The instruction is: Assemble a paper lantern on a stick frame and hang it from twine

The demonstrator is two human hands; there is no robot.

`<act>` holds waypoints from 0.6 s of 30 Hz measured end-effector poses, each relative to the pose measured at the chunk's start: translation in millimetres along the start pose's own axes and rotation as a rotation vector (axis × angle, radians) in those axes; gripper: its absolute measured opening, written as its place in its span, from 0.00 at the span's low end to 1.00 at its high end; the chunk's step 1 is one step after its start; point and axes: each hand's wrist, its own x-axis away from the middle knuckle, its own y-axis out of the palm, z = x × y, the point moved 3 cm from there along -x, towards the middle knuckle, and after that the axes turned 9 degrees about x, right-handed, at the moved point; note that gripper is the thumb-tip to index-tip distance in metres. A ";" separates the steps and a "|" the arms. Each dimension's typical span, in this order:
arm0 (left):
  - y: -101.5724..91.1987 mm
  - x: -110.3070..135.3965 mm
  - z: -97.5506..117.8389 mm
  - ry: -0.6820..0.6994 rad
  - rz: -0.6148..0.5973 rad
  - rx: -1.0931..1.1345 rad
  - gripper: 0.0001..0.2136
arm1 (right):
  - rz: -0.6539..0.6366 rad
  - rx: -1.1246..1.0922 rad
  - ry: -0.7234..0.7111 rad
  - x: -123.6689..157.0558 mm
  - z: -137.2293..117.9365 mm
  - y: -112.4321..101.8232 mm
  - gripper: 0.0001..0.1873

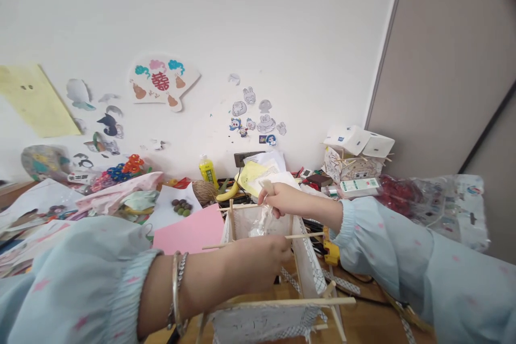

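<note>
A box-like frame of thin wooden sticks [298,302] stands in front of me, with white paper panels [308,263] drawn in dark lines along its sides. Near its far end, my right hand [280,199] pinches a crinkled piece of clear plastic [264,220], which hangs into the frame. My left hand [262,260] is closed above the middle, beside a cross stick [306,235]. Its fingertips are turned away from me, so what they grip is hidden.
Pink paper [189,231] and white paper with small dark balls [182,207] lie left. Behind are a yellow-labelled bottle [208,171], a banana-shaped item [228,192] and twine [203,191]. To the right are a yellow tool [331,252], a box [359,187] and plastic packaging [455,209].
</note>
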 end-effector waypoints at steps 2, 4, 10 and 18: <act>-1.5 0.0 0.9 0.117 -0.027 -0.026 0.19 | 0.052 0.050 -0.070 -1.3 -2.5 -0.8 0.11; -5.6 0.4 0.7 0.150 -0.028 -0.048 0.20 | 0.114 0.079 -0.130 -0.1 -8.0 -4.3 0.11; -11.5 1.8 -1.3 0.139 -0.136 -0.268 0.18 | 0.231 0.215 -0.275 9.1 -23.3 -18.1 0.13; 8.3 5.4 2.3 0.257 -0.269 -0.627 0.12 | -0.083 0.322 -0.111 0.3 -4.9 1.6 0.13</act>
